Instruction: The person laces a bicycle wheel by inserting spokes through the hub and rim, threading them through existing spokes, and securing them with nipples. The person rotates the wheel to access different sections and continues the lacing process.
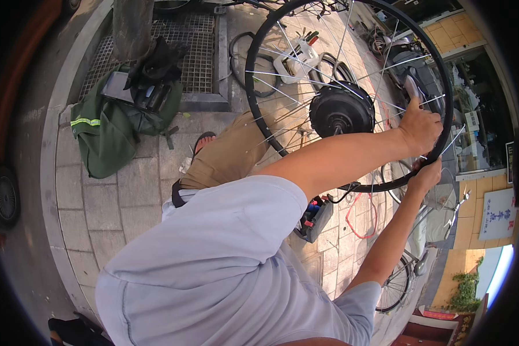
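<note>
A large black-rimmed spoked wheel with a thick black hub motor at its centre stands upright before me. My left hand is inside the rim, its fingers curled at a spoke and one fingertip pointing up along it; the grip itself is partly hidden. Below it, my right hand grips the rim from its outer, lower side. One bright spoke sticks out past the rim beside both hands. My left forearm crosses in front of the wheel's lower part.
A green bag lies by a tree trunk and grate. A black toolbox and red cable rest on the paving. Beyond the wheel are a white container with tools and black tyres. Parked bicycles stand at right.
</note>
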A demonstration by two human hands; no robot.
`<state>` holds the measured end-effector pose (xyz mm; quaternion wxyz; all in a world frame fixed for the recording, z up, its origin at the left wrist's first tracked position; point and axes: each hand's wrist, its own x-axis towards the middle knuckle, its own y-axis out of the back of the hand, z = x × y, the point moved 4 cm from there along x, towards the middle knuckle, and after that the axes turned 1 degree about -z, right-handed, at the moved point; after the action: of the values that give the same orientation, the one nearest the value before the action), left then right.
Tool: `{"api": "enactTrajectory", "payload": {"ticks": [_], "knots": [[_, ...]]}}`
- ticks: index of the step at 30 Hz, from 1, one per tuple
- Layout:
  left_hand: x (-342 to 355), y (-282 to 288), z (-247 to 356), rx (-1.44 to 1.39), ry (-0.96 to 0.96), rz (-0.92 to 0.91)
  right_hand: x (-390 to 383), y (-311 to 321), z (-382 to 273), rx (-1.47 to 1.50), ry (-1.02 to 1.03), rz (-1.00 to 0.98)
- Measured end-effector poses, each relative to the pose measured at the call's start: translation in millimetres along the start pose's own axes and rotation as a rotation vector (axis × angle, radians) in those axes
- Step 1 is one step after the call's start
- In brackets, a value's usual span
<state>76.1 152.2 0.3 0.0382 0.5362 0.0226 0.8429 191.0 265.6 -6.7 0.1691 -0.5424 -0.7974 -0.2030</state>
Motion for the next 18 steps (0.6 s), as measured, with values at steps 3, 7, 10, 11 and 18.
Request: {"api": "enactTrajectory", "payload": {"ticks": [3, 7, 10, 11, 18], "knots": [[0.0, 4.8, -2.3, 0.007, 0.034, -0.007, 1.0, -1.5, 1.3, 0.014, -0.033, -0.005], [-7.5, 64.5, 18.7, 0.21, -0.004, 0.114, 2.4, -12.9, 2.9, 0.076, -0.013, 0.044], [-30.0, 146.6, 33.5, -0.37, -0.126, 0.167, -9.7, 16.7, -2.3, -0.897, 0.854, -0.004], [-39.8, 185.7, 28.7, -0.469, -0.174, 0.173, -8.6, 22.5, 4.9, -0.648, 0.548, -0.052], [-104.0, 352.9, -130.7, -0.703, 0.731, 0.434, -13.9, 27.6, 27.7, 0.115, -0.022, 0.047]]}}
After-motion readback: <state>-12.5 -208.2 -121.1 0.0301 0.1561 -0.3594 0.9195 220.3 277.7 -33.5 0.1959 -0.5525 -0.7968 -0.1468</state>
